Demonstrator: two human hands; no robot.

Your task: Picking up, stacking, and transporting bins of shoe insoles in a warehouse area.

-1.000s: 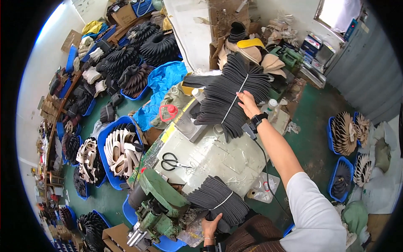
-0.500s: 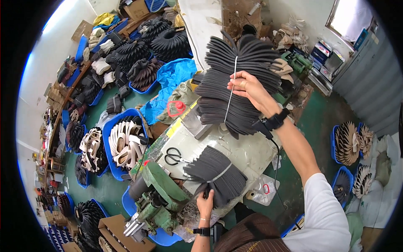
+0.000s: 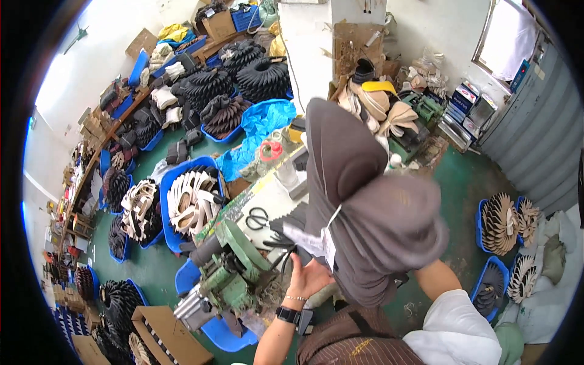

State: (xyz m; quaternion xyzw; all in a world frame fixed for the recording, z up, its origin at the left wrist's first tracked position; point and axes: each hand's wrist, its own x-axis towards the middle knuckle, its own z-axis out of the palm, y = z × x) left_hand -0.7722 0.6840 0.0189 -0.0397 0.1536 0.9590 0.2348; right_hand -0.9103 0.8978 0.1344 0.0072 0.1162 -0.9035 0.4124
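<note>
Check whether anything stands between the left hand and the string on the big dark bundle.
Yes: in this view, white paper hangs on the big dark bundle, between its string and the left hand; depth is unclear.

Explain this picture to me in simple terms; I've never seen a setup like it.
There is no robot: a person works bare-handed. The view looks down from the left of two fisheye cameras on their head, so straight edges bend.

The big dark bundle, tied with white string, is blurred. It appears held up by the right hand, which is hidden behind it; only the right forearm shows. The left hand is by the bundle's lower left; whether it grips anything is unclear.

On the pale table lie black-handled scissors, with a red-topped bottle farther back. A green machine stands at the near left.
</note>
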